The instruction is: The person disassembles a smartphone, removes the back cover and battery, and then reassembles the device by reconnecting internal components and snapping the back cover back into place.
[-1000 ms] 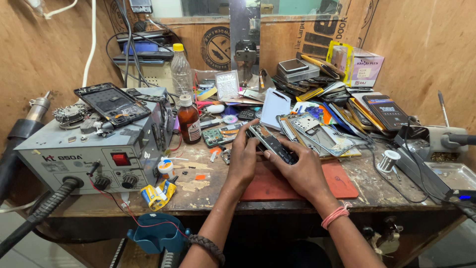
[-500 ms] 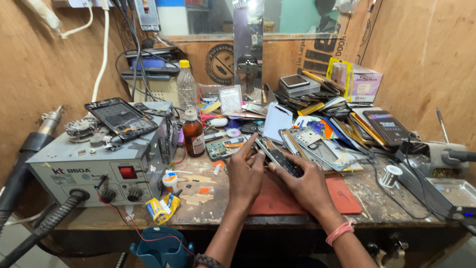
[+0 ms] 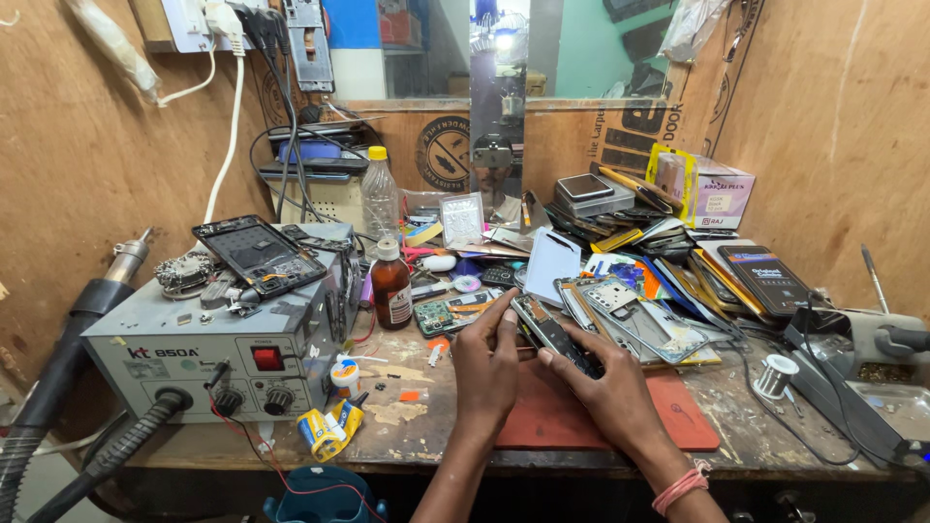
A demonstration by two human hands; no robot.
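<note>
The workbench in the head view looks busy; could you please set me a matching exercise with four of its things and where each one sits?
Things:
1. opened phone
2. brown bottle
3. solder spool
4. grey rework station

Places:
A. at the left of the bench
B. held in both hands over the red mat
C. right of the mat
D. just right of the station

Pairs: 1-B, 2-D, 3-C, 4-A

Not much moved here - the head camera tilted up a bit, so more of the wall sockets (image 3: 208, 19) and mirror (image 3: 499, 58) came into view. Both hands stayed on the opened phone (image 3: 554, 335) - the left hand (image 3: 484, 373) slid its fingertips higher along the phone's left edge, the right hand (image 3: 605, 392) barely shifted.
</note>
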